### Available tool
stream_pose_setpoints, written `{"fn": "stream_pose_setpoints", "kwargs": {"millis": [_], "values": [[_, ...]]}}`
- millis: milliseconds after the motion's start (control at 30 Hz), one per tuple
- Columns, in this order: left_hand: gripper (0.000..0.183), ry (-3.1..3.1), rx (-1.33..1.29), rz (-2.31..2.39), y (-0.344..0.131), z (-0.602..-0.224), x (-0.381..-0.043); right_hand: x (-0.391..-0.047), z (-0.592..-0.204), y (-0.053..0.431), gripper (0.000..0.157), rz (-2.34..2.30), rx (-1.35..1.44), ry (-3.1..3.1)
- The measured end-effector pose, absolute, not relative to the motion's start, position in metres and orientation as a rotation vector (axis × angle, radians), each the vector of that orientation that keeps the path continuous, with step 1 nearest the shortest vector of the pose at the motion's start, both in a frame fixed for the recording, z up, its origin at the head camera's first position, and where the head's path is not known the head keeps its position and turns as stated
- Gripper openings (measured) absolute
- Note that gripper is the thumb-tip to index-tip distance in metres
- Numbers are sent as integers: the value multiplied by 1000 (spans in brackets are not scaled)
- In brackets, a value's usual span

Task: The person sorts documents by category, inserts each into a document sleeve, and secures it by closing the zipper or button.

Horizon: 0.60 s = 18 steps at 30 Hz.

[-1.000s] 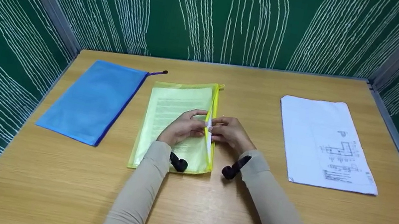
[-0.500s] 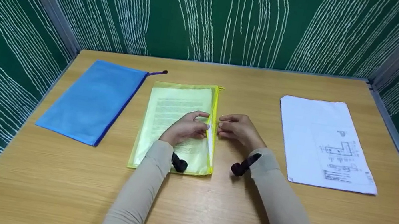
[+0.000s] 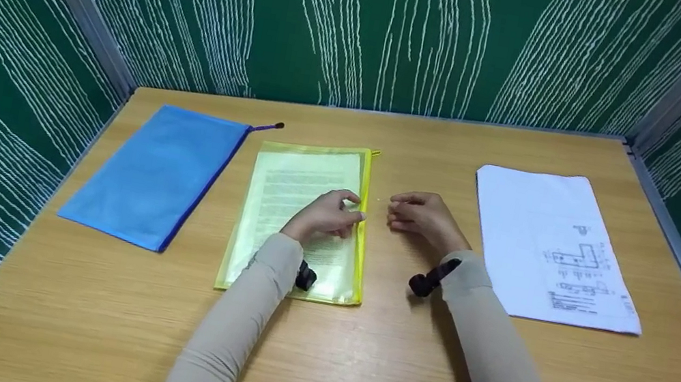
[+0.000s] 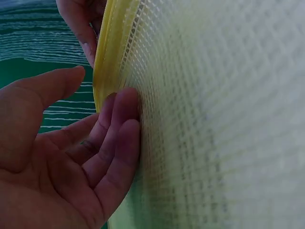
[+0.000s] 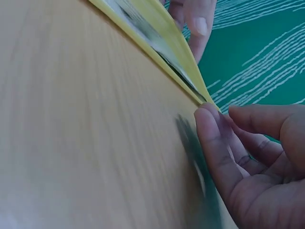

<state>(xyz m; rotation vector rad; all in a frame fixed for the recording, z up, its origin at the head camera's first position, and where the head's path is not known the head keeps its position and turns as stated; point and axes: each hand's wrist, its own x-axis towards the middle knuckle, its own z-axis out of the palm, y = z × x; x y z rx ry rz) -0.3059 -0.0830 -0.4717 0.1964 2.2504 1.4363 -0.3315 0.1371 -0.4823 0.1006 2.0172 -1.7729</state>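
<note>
A yellow mesh zip pouch (image 3: 306, 171) with printed sheets inside lies flat at the table's middle, its zip edge (image 3: 358, 256) on the right. My left hand (image 3: 326, 214) rests on the pouch beside that edge. In the left wrist view, the left hand's fingertips (image 4: 127, 102) lie against the mesh, with the thumb held apart. Just right of the pouch, my right hand (image 3: 426, 219) hovers with loosely bent fingers and nothing visible in them. The right wrist view shows the pouch mouth (image 5: 167, 52) gaping, with white paper edges inside.
A blue zip pouch (image 3: 156, 177) with a dark cord pull lies on the left. On the right lies a stack of white paper (image 3: 533, 237) with a printed drawing. Green walls with white lines border the wooden table (image 3: 338, 370).
My right hand has come off the pouch's zip edge and moved right. The left hand has shifted slightly right, and the raised zip edge has settled flatter.
</note>
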Motion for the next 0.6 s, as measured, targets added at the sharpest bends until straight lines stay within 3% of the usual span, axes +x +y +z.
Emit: {"fn": "stream_pose_setpoints", "kwargs": {"millis": [267, 600], "values": [[52, 2698, 393, 967, -90, -459, -325, -346, -476, 142, 31, -1672, 194, 2120], [63, 2911, 302, 573, -97, -461, -342, -360, -477, 136, 30, -1621, 194, 2201]]}}
